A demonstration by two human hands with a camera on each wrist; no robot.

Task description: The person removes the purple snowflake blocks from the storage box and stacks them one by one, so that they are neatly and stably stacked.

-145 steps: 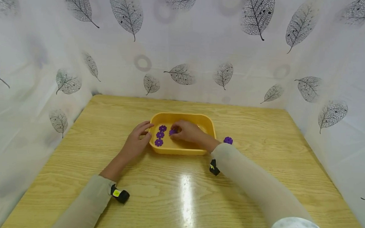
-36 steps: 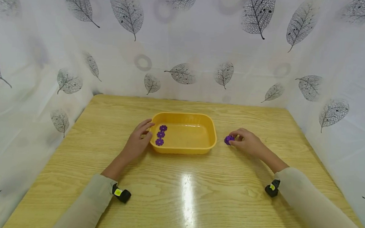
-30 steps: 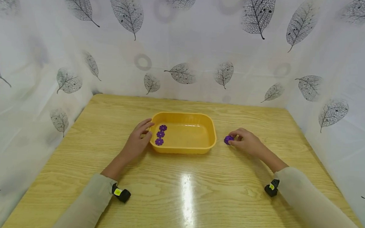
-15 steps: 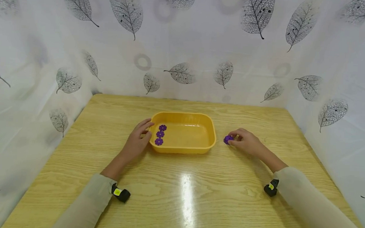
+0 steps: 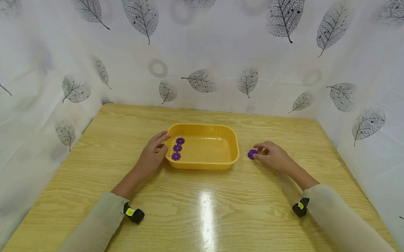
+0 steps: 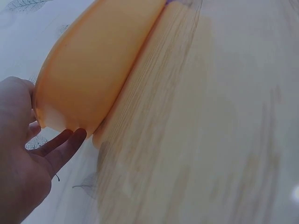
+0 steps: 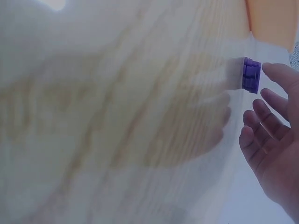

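The yellow tray [image 5: 200, 165] [image 6: 93, 60] holds three purple flower-shaped discs [image 5: 177, 148] in a column near its left end. My left hand [image 5: 150, 155] [image 6: 23, 154] rests against that end, fingertips at the rim and wall, fingers loosely extended. Right of the tray, a small purple stack of discs [image 5: 251, 154] [image 7: 251, 75] stands on the table. My right hand [image 5: 274, 157] [image 7: 275, 135] is at its right side, thumb and fingers loosely bent and apart, the tips close to the stack; whether they touch it I cannot tell.
The wooden table [image 5: 172, 214] carries the tray and the stack. A white curtain [image 5: 218, 48] with leaf prints hangs behind it and along both sides. Black wrist devices [image 5: 135, 215] are strapped at both sleeves.
Since the earliest frame, my right hand has moved from inside the tray to the stack on the right, and the disc it held has left the tray. My left hand has stayed at the tray.
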